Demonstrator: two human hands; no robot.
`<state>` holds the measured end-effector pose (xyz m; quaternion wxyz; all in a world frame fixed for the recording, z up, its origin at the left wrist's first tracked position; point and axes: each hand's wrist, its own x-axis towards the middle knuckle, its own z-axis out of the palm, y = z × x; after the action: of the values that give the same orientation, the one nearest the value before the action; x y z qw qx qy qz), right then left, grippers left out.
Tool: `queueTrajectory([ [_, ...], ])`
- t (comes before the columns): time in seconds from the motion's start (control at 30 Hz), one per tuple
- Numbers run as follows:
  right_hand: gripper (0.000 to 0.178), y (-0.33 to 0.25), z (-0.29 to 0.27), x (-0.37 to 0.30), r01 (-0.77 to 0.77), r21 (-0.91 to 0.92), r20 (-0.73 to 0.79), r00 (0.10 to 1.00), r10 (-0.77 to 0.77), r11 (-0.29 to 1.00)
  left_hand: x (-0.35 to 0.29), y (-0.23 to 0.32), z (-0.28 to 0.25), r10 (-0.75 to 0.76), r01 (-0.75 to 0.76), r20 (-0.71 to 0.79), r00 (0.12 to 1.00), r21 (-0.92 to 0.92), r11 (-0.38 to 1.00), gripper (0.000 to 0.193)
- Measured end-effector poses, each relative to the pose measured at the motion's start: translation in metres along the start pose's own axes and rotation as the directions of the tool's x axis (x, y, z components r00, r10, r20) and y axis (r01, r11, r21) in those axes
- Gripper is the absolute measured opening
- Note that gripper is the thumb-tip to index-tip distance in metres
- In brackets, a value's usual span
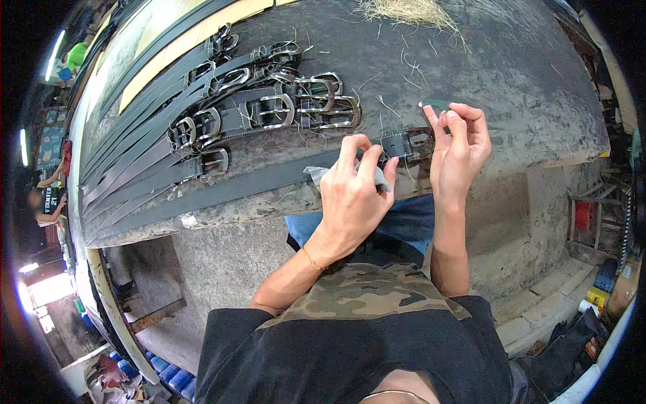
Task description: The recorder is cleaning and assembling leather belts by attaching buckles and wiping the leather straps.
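Note:
A black belt [249,182] lies along the table's near edge, its buckle [422,143] at the right end. Over the belt, close to the buckle, is my left hand [353,192], fingers bent and closed around a crumpled grey cloth or sheet [317,176]. What its fingertips press on is partly hidden. Right of the buckle, my right hand [461,145] is raised, its fingers pinching a slim green piece [436,104] with a pale tip. The kind of this piece is too small to tell.
Several black belts with silver buckles [276,111] are heaped on the dark table [518,81] to the left. Loose threads are scattered about, with a straw-coloured bundle of them [410,12] at the far side. Beyond the left edge stands another person [50,202].

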<state>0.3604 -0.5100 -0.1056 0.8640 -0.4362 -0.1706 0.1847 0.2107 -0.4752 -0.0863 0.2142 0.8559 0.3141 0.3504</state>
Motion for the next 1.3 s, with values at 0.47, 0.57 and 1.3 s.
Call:
queueTrajectory([
  [0.47, 0.006, 0.002, 0.001, -0.002, 0.039, -0.073, 0.029, 0.999, -0.037, 0.997, 0.012, -0.013, -0.003, -0.075, 0.089, 0.079, 0.994, -0.193, 0.977, 0.009],
  [0.57, 0.005, 0.000, 0.004, -0.002, 0.041, -0.130, 0.023, 0.999, -0.038, 0.991, 0.012, -0.020, -0.005, -0.038, 0.060, 0.075, 0.996, -0.320, 0.946, 0.006],
  [1.3, 0.006, 0.014, 0.024, 0.022, -0.169, 0.112, 0.080, 0.984, 0.161, 0.979, 0.005, -0.022, -0.008, -0.020, 0.075, 0.168, 0.986, -0.329, 0.941, 0.012],
])
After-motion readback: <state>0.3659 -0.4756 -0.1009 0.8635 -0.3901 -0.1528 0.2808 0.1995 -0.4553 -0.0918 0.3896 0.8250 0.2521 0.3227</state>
